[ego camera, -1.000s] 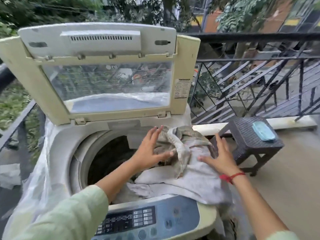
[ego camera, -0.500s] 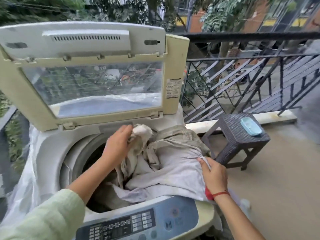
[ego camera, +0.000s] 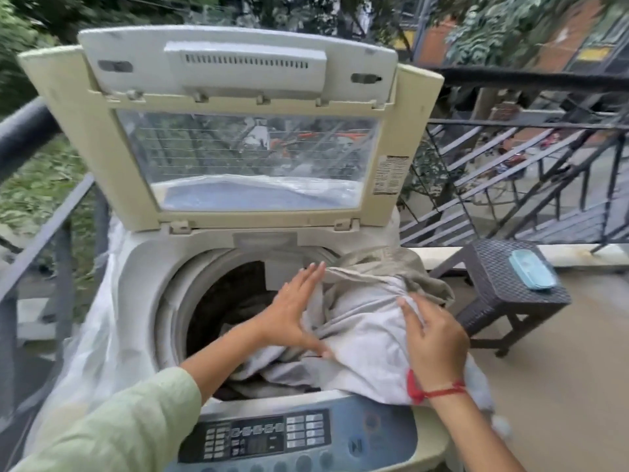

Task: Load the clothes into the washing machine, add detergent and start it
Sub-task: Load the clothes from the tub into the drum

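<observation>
Nearest us is the control panel (ego camera: pixel 272 434); starting the cycle, we judge, is not yet done. Our left hand (ego camera: pixel 296 308) presses flat, fingers straight, against the clothes (ego camera: pixel 367 321), and our right hand (ego camera: pixel 432 338) pinches a fold of them. They lie heaped on the right rim of the washing machine (ego camera: pixel 143 267), only partly in the drum (ego camera: pixel 231 301). Beyond, the lid (ego camera: pixel 238 131) stands open. We see no detergent.

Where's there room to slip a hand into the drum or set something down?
Free: the dark left half of the drum, between rim and left hand; the stool top beside the blue case. Crowded: the right side, clothes heaped under the right hand.
</observation>
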Motion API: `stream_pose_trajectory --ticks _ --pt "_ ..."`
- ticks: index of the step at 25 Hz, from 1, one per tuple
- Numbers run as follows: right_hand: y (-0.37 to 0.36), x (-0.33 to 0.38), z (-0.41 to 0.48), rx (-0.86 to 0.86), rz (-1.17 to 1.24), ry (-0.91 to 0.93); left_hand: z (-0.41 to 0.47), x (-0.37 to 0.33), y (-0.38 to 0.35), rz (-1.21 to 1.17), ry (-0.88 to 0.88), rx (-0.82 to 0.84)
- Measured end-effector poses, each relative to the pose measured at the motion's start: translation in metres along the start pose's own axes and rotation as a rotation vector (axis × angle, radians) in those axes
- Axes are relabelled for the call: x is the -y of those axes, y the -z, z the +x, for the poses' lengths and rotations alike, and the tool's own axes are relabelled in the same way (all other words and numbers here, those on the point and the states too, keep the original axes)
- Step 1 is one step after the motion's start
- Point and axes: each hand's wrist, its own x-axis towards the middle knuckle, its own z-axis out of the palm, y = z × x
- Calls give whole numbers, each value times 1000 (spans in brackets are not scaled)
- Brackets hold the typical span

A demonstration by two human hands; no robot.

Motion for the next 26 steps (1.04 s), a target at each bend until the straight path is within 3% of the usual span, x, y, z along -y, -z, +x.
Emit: stream_pose_trajectory --ticks 1,3,6,8,11,12,14,16,18,20,21,22,24,25,26 --pt "0 1 0 12 -8 5 8 -21 -10 -137 -133 -47" --pt "4 4 9 34 -35 -1 22 -58 -38 -264 -236 -82" --pt "22 14 35 53 -86 81 36 -93 -44 -352 -153 -296" --pt "38 33 57 -71 -105 251 34 -96 -7 -120 -237 -445" --pt "38 94 78 -215 31 440 4 -70 82 314 -526 -762" --pt "29 116 80 -190 124 468 -13 -53 108 383 -522 -803" --pt "5 145 78 -27 154 479 -46 -12 139 543 -308 -814" --pt "-26 134 65 358 -177 428 -59 29 134 731 43 -613" --pt "-56 95 37 893 -567 358 -56 58 97 832 342 -120" --pt "-75 66 0 1266 -852 397 -44 71 44 838 357 315" --pt "-82 58 -8 1358 -872 423 -35 70 21 798 335 475" --pt "-85 54 -6 1409 -741 405 -23 67 3 770 313 598" --pt "-78 49 15 1343 -32 167 4 53 -11 696 265 622" --pt "-65 39 30 1117 186 95 16 45 -12 592 232 520" --pt "-47 22 43 816 246 82 25 38 -11 433 200 310"
